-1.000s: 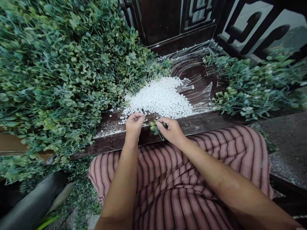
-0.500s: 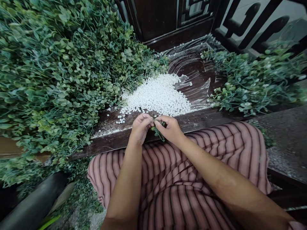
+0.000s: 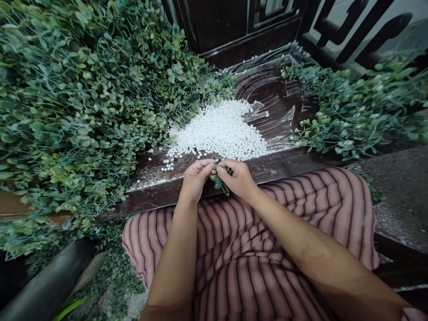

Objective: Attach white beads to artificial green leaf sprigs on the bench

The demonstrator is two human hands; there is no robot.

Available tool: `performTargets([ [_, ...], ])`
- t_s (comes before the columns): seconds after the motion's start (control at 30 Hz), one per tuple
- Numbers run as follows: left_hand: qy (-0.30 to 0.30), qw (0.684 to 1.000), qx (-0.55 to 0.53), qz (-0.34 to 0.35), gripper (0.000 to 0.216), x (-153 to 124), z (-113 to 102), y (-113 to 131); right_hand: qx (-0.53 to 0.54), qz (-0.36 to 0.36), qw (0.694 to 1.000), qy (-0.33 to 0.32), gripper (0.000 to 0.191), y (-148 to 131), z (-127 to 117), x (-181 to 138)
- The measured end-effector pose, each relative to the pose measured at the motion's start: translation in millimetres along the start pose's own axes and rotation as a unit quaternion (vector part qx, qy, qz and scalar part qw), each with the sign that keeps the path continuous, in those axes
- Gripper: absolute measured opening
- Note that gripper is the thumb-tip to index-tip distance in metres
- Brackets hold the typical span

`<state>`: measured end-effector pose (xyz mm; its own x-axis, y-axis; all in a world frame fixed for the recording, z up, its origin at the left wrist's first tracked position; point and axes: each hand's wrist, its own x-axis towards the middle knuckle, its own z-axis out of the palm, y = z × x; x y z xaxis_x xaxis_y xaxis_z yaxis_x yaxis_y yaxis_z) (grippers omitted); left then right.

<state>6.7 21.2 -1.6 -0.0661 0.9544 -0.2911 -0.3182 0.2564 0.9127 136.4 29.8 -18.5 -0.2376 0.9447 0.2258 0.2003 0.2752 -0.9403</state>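
Observation:
My left hand (image 3: 197, 178) and my right hand (image 3: 236, 178) meet at the front edge of a dark wooden bench, both closed with fingertips pinched together. Between them is a small green leafy sprig (image 3: 220, 183), its leaves hanging below the fingers. The right fingers are closed around it, and the left thumb and fingertips pinch at its upper end. What exactly the left fingertips hold there is too small to make out. Just beyond the hands lies a heap of small white beads (image 3: 220, 131).
A large mass of green foliage (image 3: 100, 89) covers the left side. Several leafy sprigs (image 3: 354, 111) with white beads lie at the right. White powder streaks the dark wooden bench (image 3: 267, 93). Striped cloth (image 3: 254, 249) covers my lap below.
Both hands stay almost in place, still pinched together around the sprig. The fingertips have shifted only slightly, and the view has moved a little.

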Motion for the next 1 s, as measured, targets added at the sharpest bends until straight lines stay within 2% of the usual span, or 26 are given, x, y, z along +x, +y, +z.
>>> performTargets([
  [0.1, 0.005, 1.0, -0.022, -0.004, 0.022, 0, -2, -1, -0.016, -0.007, 1.0, -0.001, 0.02, 0, 0, 0],
  [0.23, -0.023, 0.997, -0.058, -0.053, 0.023, 1, -5, 1, -0.026, -0.021, 0.999, -0.012, 0.02, 0, -1, 1],
  [0.5, -0.054, 0.987, -0.1, -0.117, 0.02, 2, -7, 6, 0.012, -0.018, 0.998, -0.051, 0.02, -3, -3, 2],
  [1.0, -0.077, 0.981, -0.066, -0.166, 0.02, 4, -11, 9, 0.006, -0.015, 0.997, -0.069, 0.021, -1, -6, 2],
])
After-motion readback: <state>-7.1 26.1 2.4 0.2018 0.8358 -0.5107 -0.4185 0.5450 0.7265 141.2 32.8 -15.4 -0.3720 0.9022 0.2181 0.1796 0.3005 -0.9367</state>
